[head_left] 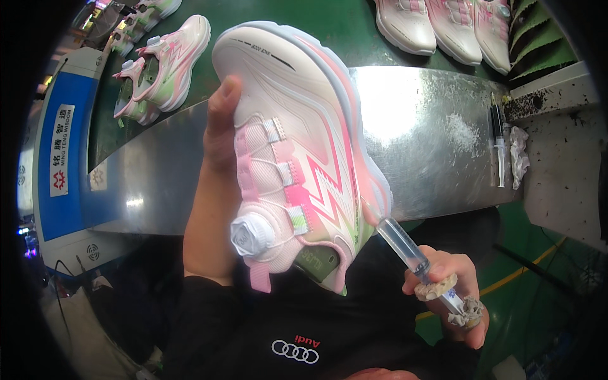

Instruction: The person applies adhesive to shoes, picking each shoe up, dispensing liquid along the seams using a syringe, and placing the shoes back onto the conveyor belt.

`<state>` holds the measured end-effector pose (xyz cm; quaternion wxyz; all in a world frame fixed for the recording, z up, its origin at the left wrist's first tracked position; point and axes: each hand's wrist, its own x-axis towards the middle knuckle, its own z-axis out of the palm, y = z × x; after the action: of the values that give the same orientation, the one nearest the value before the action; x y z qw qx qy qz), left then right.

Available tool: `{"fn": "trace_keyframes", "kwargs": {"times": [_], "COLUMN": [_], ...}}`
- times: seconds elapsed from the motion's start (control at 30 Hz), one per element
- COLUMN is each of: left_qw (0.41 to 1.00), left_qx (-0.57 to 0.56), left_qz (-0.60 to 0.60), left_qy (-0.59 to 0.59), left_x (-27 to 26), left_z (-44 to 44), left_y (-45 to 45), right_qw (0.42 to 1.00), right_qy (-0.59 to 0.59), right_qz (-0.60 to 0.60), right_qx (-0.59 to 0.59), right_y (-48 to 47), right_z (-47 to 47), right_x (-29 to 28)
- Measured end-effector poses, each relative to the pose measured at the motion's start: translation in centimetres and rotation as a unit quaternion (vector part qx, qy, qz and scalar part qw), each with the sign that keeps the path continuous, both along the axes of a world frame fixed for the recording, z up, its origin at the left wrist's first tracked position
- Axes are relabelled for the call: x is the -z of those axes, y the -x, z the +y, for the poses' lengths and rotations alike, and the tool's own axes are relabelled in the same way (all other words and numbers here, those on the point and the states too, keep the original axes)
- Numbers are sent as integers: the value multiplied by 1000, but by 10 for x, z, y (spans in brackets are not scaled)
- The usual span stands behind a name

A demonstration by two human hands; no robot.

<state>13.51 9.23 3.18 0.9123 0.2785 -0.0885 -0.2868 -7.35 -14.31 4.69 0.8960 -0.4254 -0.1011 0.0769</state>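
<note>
A pink and white sneaker point(304, 142) with a white dial fastener point(251, 234) is held up before my chest, toe pointing away. My left hand point(221, 123) grips it from the left and beneath; the thumb shows at the forefoot and the other fingers are hidden. In my right hand point(451, 285) is a clear plastic syringe point(403, 247). Its thin needle points at the seam between the upper and the sole near the heel; whether it touches, I cannot tell. Wads of whitish tape or paper wrap the syringe's flange and plunger end.
A metal work surface point(427, 190) lies under the shoe. At its right are a dark-filled syringe point(497, 142), a crumpled white wad point(519, 154) and whitish residue point(463, 133). Beyond, a green conveyor belt point(304, 14) carries sneakers at left point(166, 71) and right point(451, 28).
</note>
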Motion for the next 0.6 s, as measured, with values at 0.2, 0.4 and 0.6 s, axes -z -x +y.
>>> {"fn": "trace_keyframes", "kwargs": {"times": [0.2, 0.4, 0.6], "left_qw": [988, 996, 993], "left_qx": [-63, 12, 29], "left_qz": [18, 82, 118], "left_qy": [-138, 18, -6], "left_x": [12, 18, 6], "left_z": [4, -3, -5], "left_y": [-10, -16, -10], "right_qw": [1000, 999, 999], "right_qy": [4, 16, -5], "right_qz": [-29, -43, -38], "right_qx": [4, 10, 22], "right_y": [13, 22, 25], "right_z": [-6, -14, -10], "right_x": [14, 27, 36]}}
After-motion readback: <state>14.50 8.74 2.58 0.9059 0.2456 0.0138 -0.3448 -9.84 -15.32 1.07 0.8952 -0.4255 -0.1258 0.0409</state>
